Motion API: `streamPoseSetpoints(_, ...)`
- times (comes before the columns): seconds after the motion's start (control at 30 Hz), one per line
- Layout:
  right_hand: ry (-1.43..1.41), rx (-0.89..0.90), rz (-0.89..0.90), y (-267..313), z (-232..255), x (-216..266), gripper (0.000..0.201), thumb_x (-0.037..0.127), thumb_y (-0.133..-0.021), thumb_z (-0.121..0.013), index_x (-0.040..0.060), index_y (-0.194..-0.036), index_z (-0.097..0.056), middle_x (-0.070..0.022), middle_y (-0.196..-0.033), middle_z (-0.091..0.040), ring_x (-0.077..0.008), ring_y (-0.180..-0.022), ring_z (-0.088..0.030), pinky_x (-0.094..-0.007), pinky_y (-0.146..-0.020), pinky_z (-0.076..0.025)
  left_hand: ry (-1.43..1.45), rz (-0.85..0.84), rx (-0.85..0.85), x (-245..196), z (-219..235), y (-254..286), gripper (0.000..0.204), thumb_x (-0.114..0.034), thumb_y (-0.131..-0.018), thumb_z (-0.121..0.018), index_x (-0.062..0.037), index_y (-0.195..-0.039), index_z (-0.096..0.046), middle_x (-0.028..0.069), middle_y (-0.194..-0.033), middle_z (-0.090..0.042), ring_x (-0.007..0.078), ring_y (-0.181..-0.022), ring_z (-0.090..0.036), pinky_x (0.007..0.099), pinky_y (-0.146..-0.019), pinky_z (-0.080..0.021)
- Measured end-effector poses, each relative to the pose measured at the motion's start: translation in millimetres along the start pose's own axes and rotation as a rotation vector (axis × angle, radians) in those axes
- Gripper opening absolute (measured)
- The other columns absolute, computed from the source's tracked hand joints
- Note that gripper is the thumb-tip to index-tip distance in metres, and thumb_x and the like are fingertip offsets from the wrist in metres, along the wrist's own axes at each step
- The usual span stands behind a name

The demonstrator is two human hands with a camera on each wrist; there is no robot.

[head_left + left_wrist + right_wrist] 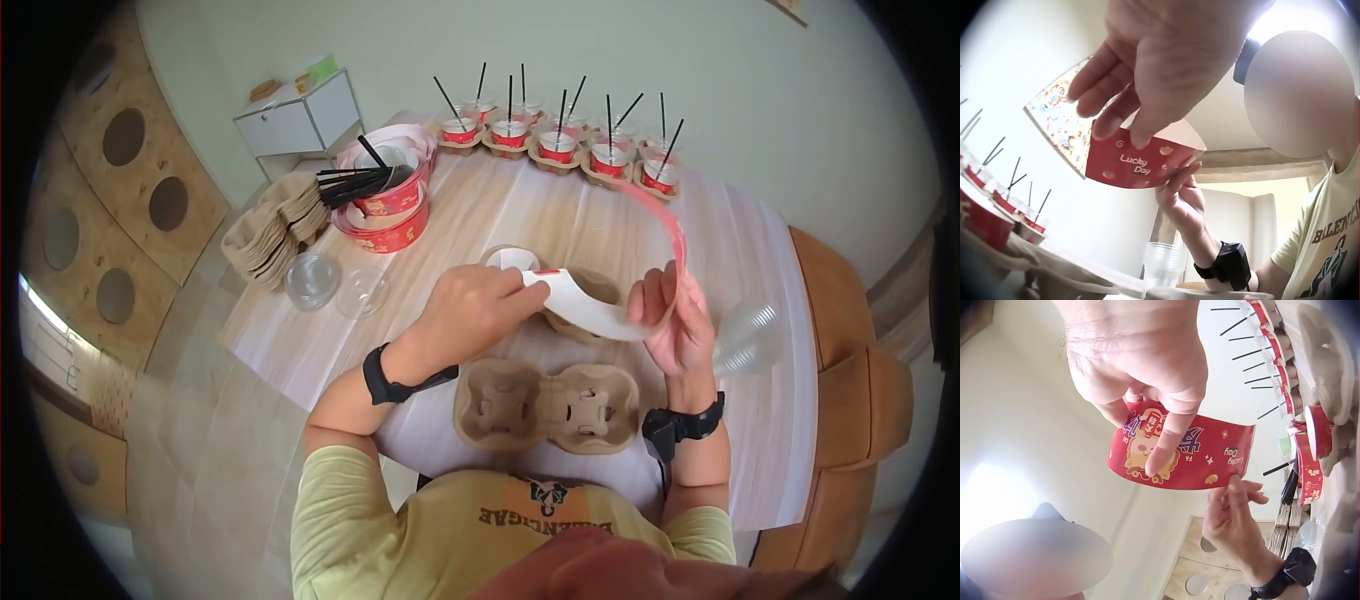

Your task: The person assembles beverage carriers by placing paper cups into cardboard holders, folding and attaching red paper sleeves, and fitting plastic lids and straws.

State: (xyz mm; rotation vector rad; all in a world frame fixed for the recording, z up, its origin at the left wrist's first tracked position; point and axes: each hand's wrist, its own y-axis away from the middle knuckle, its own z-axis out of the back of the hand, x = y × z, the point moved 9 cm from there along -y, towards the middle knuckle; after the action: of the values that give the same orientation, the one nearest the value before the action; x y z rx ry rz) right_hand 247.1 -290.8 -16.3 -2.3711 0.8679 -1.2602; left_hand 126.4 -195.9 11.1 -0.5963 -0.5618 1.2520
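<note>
A curved red paper cup sleeve point(575, 303) with "Lucky Day" printing and a white inner side is stretched between both hands, raised above the table. The left hand point(475, 308) pinches one end between thumb and fingers. Farther along the band, the right hand point(680, 325) holds it with thumb and fingers; in the right wrist view its index finger lies over the printed cartoon figure. Below the hands is a brown pulp cup carrier point(545, 405) with bare wells. Another carrier point(585, 330) lies partly hidden under the sleeve, with a white-lined cup point(515, 260) at its left.
Several lidded red cups point(558, 146) with black straws stand in carriers along the back. At left are stacked carriers point(265, 240), red tubs point(385, 230) with black straws point(350, 187), and clear lids point(312, 280). Clear plastic cups point(748, 338) lie right, beside an orange chair point(850, 370).
</note>
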Motion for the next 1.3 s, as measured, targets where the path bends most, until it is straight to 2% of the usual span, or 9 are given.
streamPoseSetpoints(0.27,0.200,-0.046,0.036,5,3,5,0.037,0.029,-0.082,-0.055,-0.0035,-0.099,-0.048,-0.0074,-0.063,-0.049,-0.0190,-0.059,-0.048,-0.0271,-0.056,-0.040,0.365,0.349,0.166,49,-18,11,0.033,-0.014,-0.073,-0.062,-0.0153,-0.106,-0.057,0.0092,-0.086,-0.056,0.0221,-0.068,-0.059,0.0300,-0.058,-0.047)
streamPoseSetpoints(0.37,0.198,-0.073,0.048,6,8,8,0.041,0.033,-0.081,-0.056,-0.0037,-0.098,-0.049,-0.0045,-0.057,-0.047,-0.0165,-0.054,-0.046,-0.0246,-0.051,-0.037,0.742,0.537,0.222,60,-29,19,0.036,-0.004,-0.080,-0.053,-0.0058,-0.116,-0.048,0.0066,-0.101,-0.055,0.0156,-0.073,-0.059,0.0266,-0.064,-0.047)
streamPoseSetpoints(0.43,0.165,-0.033,0.085,5,7,11,0.043,0.036,-0.080,-0.055,-0.0040,-0.097,-0.050,-0.0015,-0.052,-0.044,-0.0137,-0.049,-0.043,-0.0229,-0.046,-0.034,1.358,0.702,0.324,51,-45,24,0.049,-0.002,-0.080,-0.051,-0.0096,-0.127,-0.036,0.0079,-0.119,-0.047,0.0170,-0.086,-0.058,0.0257,-0.065,-0.048)
streamPoseSetpoints(0.57,0.079,0.012,0.062,3,-1,5,0.043,0.036,-0.082,-0.053,-0.0046,-0.096,-0.050,-0.0002,-0.049,-0.043,-0.0127,-0.048,-0.042,-0.0225,-0.046,-0.034,1.713,0.595,0.356,17,-51,17,0.060,-0.004,-0.080,-0.055,-0.0050,-0.131,-0.024,0.0082,-0.128,-0.037,0.0166,-0.099,-0.052,0.0264,-0.069,-0.049)
streamPoseSetpoints(0.67,0.010,0.097,0.010,4,-5,-8,0.044,0.036,-0.082,-0.051,-0.0052,-0.097,-0.050,0.0002,-0.049,-0.043,-0.0123,-0.048,-0.042,-0.0225,-0.046,-0.034,1.760,0.524,0.415,11,-55,17,0.058,-0.008,-0.079,-0.059,-0.0048,-0.128,-0.028,0.0084,-0.127,-0.039,0.0178,-0.103,-0.049,0.0278,-0.074,-0.048)
streamPoseSetpoints(0.83,-0.104,0.112,-0.049,6,-1,-22,0.040,0.033,-0.081,-0.051,-0.0051,-0.095,-0.052,-0.0011,-0.050,-0.043,-0.0136,-0.050,-0.045,-0.0236,-0.048,-0.036,1.857,0.410,0.266,9,-50,12,0.026,-0.017,-0.078,-0.062,-0.0042,-0.097,-0.049,0.0109,-0.100,-0.055,0.0172,-0.093,-0.051,0.0280,-0.081,-0.040)
streamPoseSetpoints(1.03,0.023,-0.069,-0.207,11,4,-26,0.027,0.020,-0.076,-0.054,-0.0048,-0.087,-0.054,-0.0075,-0.068,-0.051,-0.0158,-0.062,-0.051,-0.0277,-0.059,-0.042,1.874,0.334,0.217,13,-42,17,0.021,-0.022,-0.080,-0.060,-0.0040,-0.077,-0.050,0.0080,-0.075,-0.052,0.0145,-0.070,-0.046,0.0248,-0.064,-0.038)
streamPoseSetpoints(1.1,0.095,-0.005,-0.340,11,9,-39,0.017,0.015,-0.073,-0.058,-0.0019,-0.075,-0.056,-0.0089,-0.087,-0.052,-0.0158,-0.081,-0.050,-0.0268,-0.075,-0.040,1.783,0.518,0.129,32,-47,21,0.019,-0.019,-0.081,-0.058,-0.0032,-0.076,-0.050,0.0079,-0.075,-0.051,0.0124,-0.063,-0.046,0.0221,-0.058,-0.038)
streamPoseSetpoints(1.3,0.506,0.096,-0.470,12,5,-48,0.007,0.007,-0.072,-0.057,0.0011,-0.071,-0.053,-0.0057,-0.098,-0.048,-0.0140,-0.090,-0.047,-0.0255,-0.080,-0.036,1.649,0.691,0.196,43,-55,28,0.005,-0.004,-0.079,-0.055,-0.0001,-0.076,-0.052,0.0064,-0.076,-0.052,0.0079,-0.053,-0.047,0.0174,-0.049,-0.037)
